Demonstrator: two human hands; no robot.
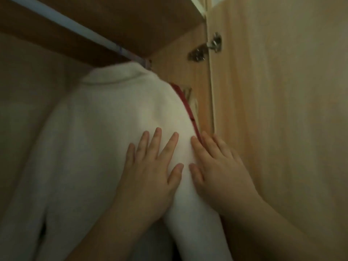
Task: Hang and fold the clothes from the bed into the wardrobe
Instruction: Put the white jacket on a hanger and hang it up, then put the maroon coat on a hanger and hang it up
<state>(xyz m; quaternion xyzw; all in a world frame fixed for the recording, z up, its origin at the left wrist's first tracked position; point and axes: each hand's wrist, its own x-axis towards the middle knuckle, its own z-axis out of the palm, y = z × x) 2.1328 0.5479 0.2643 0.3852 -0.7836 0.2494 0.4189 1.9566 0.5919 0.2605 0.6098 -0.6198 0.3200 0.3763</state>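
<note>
This was the inside of a wardrobe in a home, seen close up in dim, warm light. A pale hanging rail ran slantwise across the top, with a brown wooden board directly above it. Below the rail hung a white collared garment on a red hanger, its collar just under the rail's far end. Right of that end, a metal hinge joined the light wood-grain side wall to the door, which stood open farther right of the rail.
</note>
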